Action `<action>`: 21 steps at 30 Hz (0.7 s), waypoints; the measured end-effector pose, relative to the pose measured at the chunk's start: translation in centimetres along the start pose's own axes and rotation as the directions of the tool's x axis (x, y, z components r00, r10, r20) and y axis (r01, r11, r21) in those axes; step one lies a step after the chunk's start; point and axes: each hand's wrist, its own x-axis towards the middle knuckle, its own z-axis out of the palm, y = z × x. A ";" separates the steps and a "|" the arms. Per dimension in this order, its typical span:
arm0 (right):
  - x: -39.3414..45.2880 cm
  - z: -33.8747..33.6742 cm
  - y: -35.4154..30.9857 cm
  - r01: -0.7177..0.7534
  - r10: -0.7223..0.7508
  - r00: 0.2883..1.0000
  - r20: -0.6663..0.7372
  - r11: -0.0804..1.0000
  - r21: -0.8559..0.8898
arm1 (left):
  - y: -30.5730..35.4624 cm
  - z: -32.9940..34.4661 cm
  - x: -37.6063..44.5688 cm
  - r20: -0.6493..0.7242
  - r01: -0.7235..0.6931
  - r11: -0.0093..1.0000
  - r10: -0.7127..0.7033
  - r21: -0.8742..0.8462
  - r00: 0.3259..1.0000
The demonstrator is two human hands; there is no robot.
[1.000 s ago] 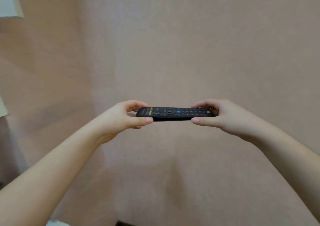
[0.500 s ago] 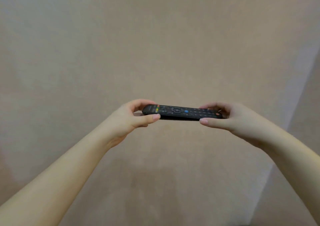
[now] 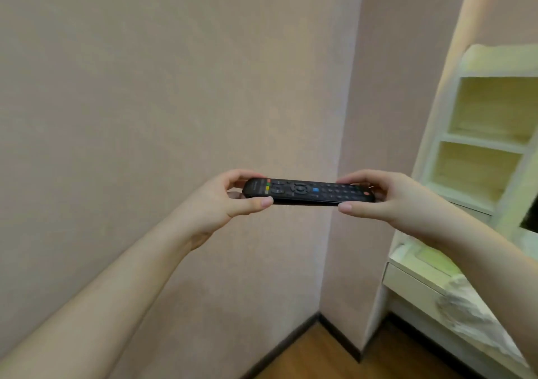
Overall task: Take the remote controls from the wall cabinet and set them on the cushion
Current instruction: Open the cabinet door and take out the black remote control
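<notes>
A black remote control (image 3: 308, 193) with coloured buttons lies level in the air, held by its two ends in front of a pinkish wall. My left hand (image 3: 224, 204) pinches its left end between thumb and fingers. The right end sits in my right hand (image 3: 378, 201), gripped the same way. No cushion is in view. A white cabinet (image 3: 480, 143) with open, empty shelves stands at the right edge.
The pinkish wall (image 3: 145, 116) fills the left and centre and meets another wall at a corner (image 3: 334, 204). Below the shelves there is a white counter with a drawer (image 3: 413, 285). A strip of wooden floor (image 3: 320, 355) with dark skirting shows at the bottom.
The view has swung to the right: the wall corner, white shelving and floor have come into sight. Both hands keep the same grip on the remote.
</notes>
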 end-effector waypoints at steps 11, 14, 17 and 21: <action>-8.8 -10.5 7.5 -0.265 0.234 0.938 -0.255 0.959 -0.098 | 1.0 16.2 6.7 0.330 -0.068 0.997 0.079 -0.045 0.941; -11.1 -13.5 9.8 -0.318 0.275 0.913 -0.302 0.943 -0.101 | 1.8 21.2 8.0 0.390 -0.084 0.995 0.101 -0.059 0.915; -13.3 -16.4 12.2 -0.371 0.313 0.886 -0.342 0.921 -0.118 | 2.5 26.1 9.3 0.439 -0.099 0.993 0.115 -0.058 0.891; -16.0 -20.2 15.4 -0.437 0.363 0.846 -0.391 0.892 -0.118 | 3.3 32.4 10.5 0.501 -0.098 0.993 0.114 -0.058 0.858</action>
